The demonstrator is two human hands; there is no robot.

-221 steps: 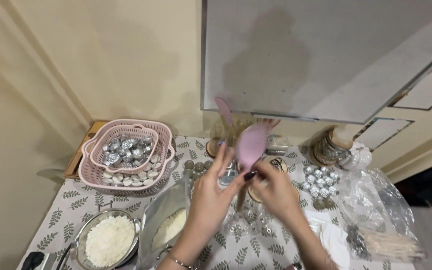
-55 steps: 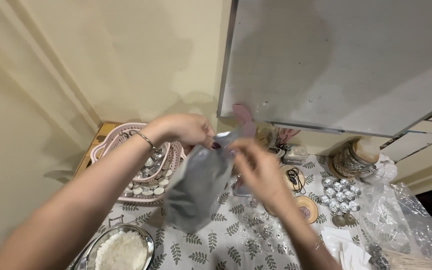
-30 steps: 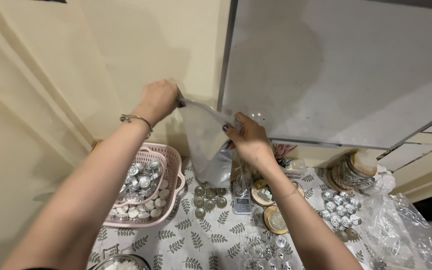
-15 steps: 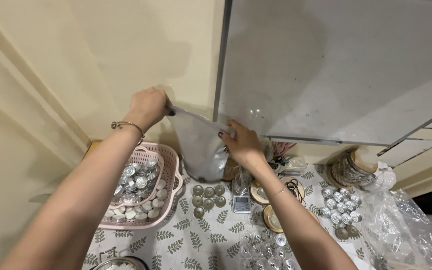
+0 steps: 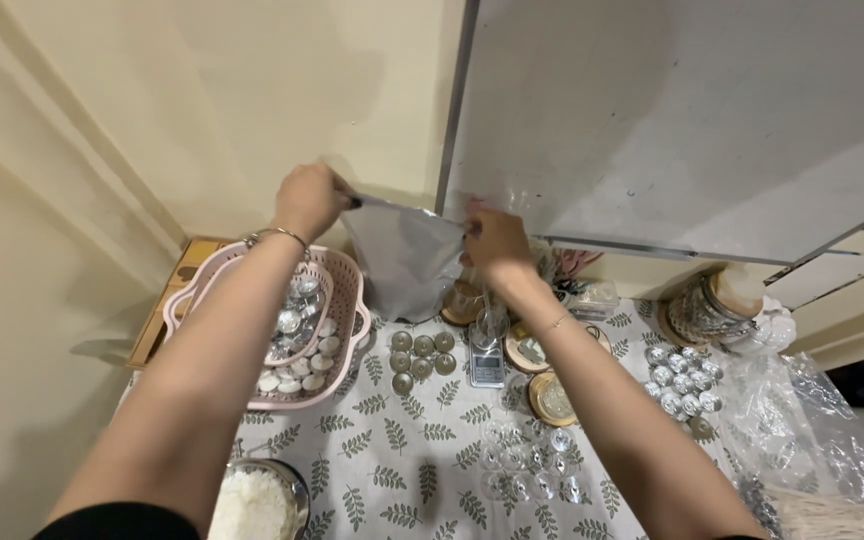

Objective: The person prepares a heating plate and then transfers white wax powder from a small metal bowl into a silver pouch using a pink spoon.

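Bag [image 5: 404, 258], greyish plastic, is held up above the counter [image 5: 402, 450]; left hand [image 5: 307, 198] and right hand [image 5: 492, 238] each pinch a top corner, pink basket [image 5: 344, 300] sits below.

Bag [image 5: 404, 262] held by left hand [image 5: 308, 198] and right hand [image 5: 493, 240]: translucent grey, silvery sheen. Tablecloth [image 5: 402, 460]: white ground, repeating olive-green leaf sprigs. Baskets [image 5: 347, 305]: pale pink, slotted walls; small cups [image 5: 297, 335] inside are silver foil with white filling. Metal bowl [image 5: 257, 500]: silver, holds white flakes. Bracelet [image 5: 274, 236] on left wrist: silver. Wall [image 5: 202, 90]: cream yellow. Board [image 5: 672, 110]: light grey, darker grey frame.
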